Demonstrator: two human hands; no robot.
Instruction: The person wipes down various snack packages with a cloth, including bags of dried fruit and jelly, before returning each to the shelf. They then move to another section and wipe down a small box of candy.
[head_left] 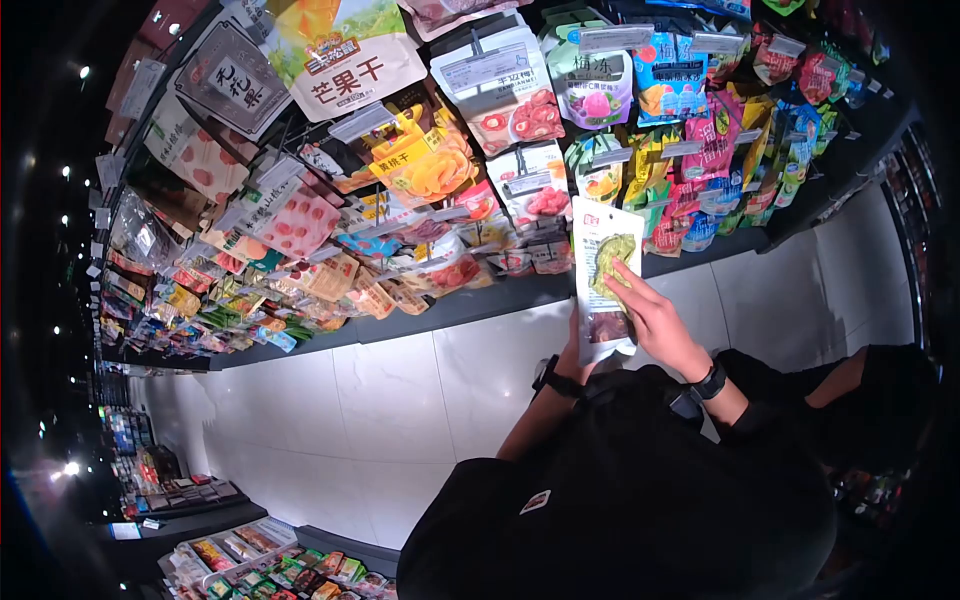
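The head view is strongly fisheyed: the shelf edges bow, and its rim falls away into black. Overhead light lands brightest on the upper snack pouches [345,65], their colors vivid, and leaves glossy highlights on the plastic. The pale floor tiles [390,400] carry soft, cool reflections, while the black clothing [620,490] sinks into shadow with little detail. Small white lamps [71,468] flare at far left; packets in the lower left look small and soft.

- Held snack pouch [606,325]: glossy plastic, smooth, creased near its bottom edge.
- Floor tiles [395,395]: smooth, polished, throwing back the lights.
- Black top [640,490]: matt cloth, softly wrinkled.
- Mango pouch [340,60]: smooth plastic, faint sheen.
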